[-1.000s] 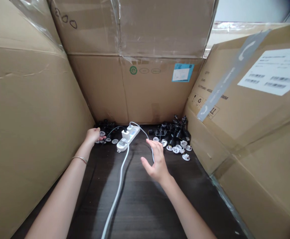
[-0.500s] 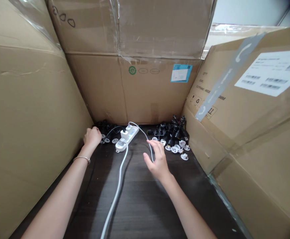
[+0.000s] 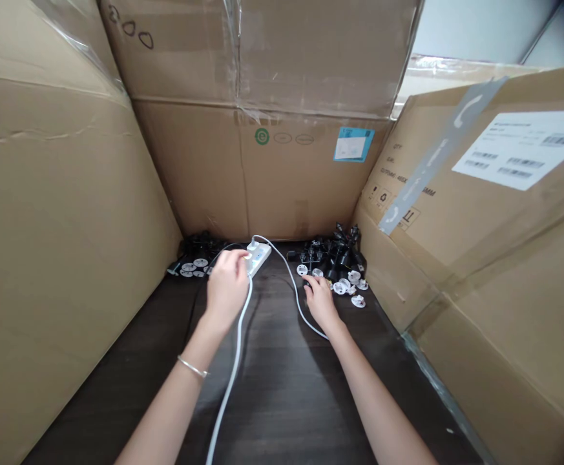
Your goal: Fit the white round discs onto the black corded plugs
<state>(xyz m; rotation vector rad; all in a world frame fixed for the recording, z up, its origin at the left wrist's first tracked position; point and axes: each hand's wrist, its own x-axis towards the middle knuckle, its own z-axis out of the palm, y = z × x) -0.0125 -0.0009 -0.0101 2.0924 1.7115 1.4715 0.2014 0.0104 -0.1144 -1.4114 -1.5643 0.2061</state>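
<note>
My left hand [image 3: 227, 281], with a bangle at the wrist, is over the near part of the white power strip [image 3: 261, 256]. Its fingers are curled together and hide the plug-in charger there; what they hold, if anything, does not show. At the near edge of the right-hand pile of black lamp-like parts [image 3: 342, 255] is my right hand [image 3: 321, 302]. Its fingers are bent and drawn together by the white discs [image 3: 340, 288]; I cannot make out what is in them. A thin white cable [image 3: 297, 294] curves from the strip to beneath my right wrist.
Tall cardboard boxes stand at the left [image 3: 68, 226], back [image 3: 189, 161] and right [image 3: 480, 258] around the dark wood-grain surface [image 3: 282, 400]. A second pile of black parts [image 3: 201, 244] with white discs lies at the back left. A thick white cord [image 3: 230, 381] runs towards me.
My left hand has moved right from the left pile to the power strip. My right hand has shifted slightly right and its fingers have drawn in at the right pile.
</note>
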